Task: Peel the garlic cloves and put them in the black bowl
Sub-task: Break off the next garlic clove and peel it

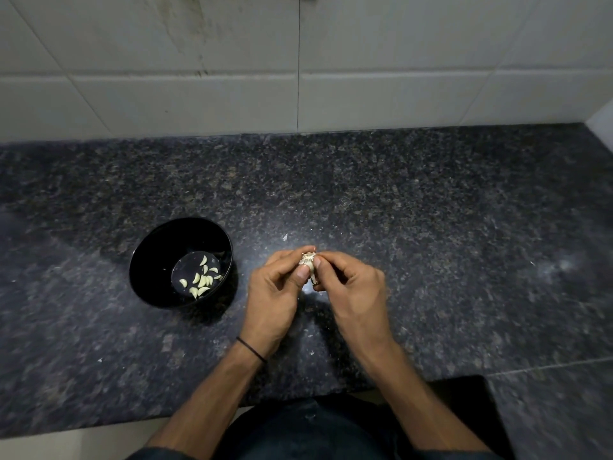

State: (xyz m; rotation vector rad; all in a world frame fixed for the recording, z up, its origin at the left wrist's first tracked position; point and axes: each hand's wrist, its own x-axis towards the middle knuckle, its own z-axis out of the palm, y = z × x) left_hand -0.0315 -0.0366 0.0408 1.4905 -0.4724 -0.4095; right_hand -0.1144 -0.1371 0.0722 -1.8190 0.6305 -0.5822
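you face a dark speckled granite counter – glare spots on it – backed by a pale tiled wall, stained upper left; light floor shows below.

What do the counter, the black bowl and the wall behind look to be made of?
The countertop looks like polished granite or similar stone: dark, speckled, with a soft sheen. The black bowl is smooth and glossy, plastic or glazed ceramic; I cannot tell which. The wall is pale tile, with grout lines.
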